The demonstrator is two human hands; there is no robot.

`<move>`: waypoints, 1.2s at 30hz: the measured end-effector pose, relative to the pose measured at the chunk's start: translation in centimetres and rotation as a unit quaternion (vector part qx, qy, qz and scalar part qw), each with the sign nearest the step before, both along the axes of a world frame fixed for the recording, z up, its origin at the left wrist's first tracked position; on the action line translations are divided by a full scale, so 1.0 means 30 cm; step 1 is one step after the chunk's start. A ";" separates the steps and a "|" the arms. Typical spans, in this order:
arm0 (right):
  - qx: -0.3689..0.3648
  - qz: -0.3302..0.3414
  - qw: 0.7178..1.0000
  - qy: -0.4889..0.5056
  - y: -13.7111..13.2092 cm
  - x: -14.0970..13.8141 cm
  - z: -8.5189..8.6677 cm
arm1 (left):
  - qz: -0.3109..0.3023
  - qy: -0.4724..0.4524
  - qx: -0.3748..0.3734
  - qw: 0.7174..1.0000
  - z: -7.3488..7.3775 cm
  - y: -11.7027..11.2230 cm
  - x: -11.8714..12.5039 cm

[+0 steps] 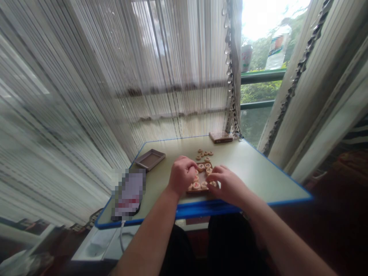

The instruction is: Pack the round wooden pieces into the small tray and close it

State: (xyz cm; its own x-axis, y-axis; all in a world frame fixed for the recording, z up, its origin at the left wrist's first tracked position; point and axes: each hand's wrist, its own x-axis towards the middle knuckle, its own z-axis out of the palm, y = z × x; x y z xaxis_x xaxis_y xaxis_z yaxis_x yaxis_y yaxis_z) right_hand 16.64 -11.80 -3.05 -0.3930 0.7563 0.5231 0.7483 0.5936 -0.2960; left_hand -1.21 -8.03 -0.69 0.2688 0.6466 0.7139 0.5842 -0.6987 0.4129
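A shallow wooden box point(199, 191) sits near the front edge of the table, with round wooden xiangqi pieces point(196, 186) lying along its inner sides. Some pieces bear red characters and others dark ones. My left hand point(182, 174) is curled over the box's left side, fingertips at the upper left pieces; whatever it may hold is hidden. Over the right side reaches my right hand point(230, 183), its thumb and fingers around a xiangqi piece point(212, 184) at the lower right corner. Behind the box, several loose pieces point(206, 153) lie on the table.
On the blue-edged table point(258, 172), a grey tray-like lid point(151, 158) lies at left. A blurred-out device point(129, 195) with a white cable is at front left. A flat box point(220, 137) lies at the back. Strand curtains point(178, 69) hang behind.
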 end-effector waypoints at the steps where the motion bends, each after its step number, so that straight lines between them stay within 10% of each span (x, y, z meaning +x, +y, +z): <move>1: -0.006 0.004 1.000 -0.029 0.017 -0.008 0.016 | 0.020 0.002 0.018 1.000 -0.002 0.004 -0.004; 15: -0.185 -0.003 0.949 -0.256 0.130 -0.104 0.121 | 0.154 0.014 0.038 0.987 -0.052 0.062 -0.031; 22: -0.130 -0.018 0.987 0.096 0.094 -0.040 0.084 | 0.077 0.049 0.040 0.995 -0.058 0.052 -0.021; 27: -0.104 -0.074 0.927 0.354 -0.016 -0.020 -0.009 | -0.007 0.057 0.067 0.996 -0.032 0.003 0.003; 36: -0.167 -0.018 0.871 0.461 -0.035 -0.017 -0.038 | -0.124 0.090 0.090 0.984 -0.029 -0.030 0.042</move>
